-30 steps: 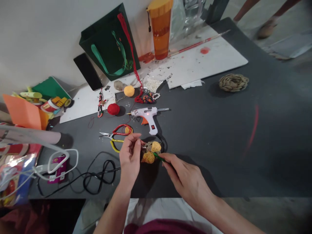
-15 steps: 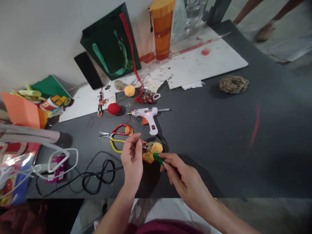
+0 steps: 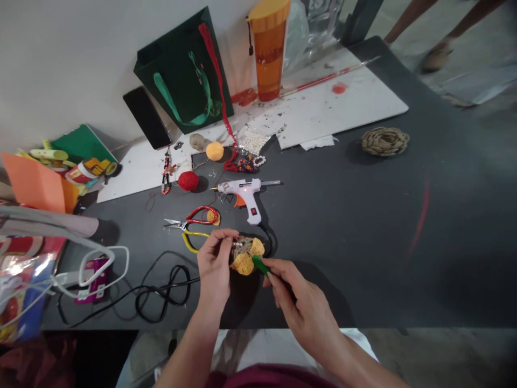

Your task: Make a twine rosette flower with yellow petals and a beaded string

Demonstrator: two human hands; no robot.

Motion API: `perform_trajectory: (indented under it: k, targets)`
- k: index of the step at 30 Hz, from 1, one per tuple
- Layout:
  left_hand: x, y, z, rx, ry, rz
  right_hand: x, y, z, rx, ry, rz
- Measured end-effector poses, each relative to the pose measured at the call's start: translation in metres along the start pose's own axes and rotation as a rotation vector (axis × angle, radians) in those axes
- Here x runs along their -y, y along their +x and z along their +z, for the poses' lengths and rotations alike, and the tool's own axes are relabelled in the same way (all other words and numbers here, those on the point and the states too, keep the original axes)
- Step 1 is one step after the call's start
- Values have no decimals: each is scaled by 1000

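My left hand (image 3: 214, 264) is closed in a pinch on a small craft piece (image 3: 246, 256) made of yellow woven pods and beads, held just above the dark table (image 3: 343, 226). My right hand (image 3: 297, 302) grips a thin green-handled tool (image 3: 260, 265), its tip touching the yellow pods. A white glue gun (image 3: 244, 191) with a lit red lamp lies just beyond the hands. Red- and yellow-handled scissors (image 3: 194, 223) lie to the left of it.
A black cable (image 3: 161, 291) coils at the near left. Red yarn ball (image 3: 188, 181), yellow ball (image 3: 214, 150) and beads (image 3: 252, 143) lie further back. A green bag (image 3: 181, 75), an orange tumbler (image 3: 269, 48), a white board (image 3: 335, 105) and a woven rosette (image 3: 385, 141) stand behind.
Both hands have shifted slightly with the craft piece; the left hand turned it a little and the green tool moved closer onto the pods. The view drifted slightly.
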State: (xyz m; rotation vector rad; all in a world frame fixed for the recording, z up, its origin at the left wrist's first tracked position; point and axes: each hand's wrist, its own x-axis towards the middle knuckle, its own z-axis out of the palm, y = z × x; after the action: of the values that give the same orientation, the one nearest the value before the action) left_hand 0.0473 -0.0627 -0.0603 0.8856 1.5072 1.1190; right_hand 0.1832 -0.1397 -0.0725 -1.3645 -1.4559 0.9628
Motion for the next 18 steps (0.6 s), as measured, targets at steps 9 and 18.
perform_trajectory:
  k: [9,18]
  targets:
    - [-8,3,1,17,-162,-93,-2,-1,-1,7,16,-42]
    - [-9,6,-5,52,-36,-63,-2,-3,-2,4,33,-32]
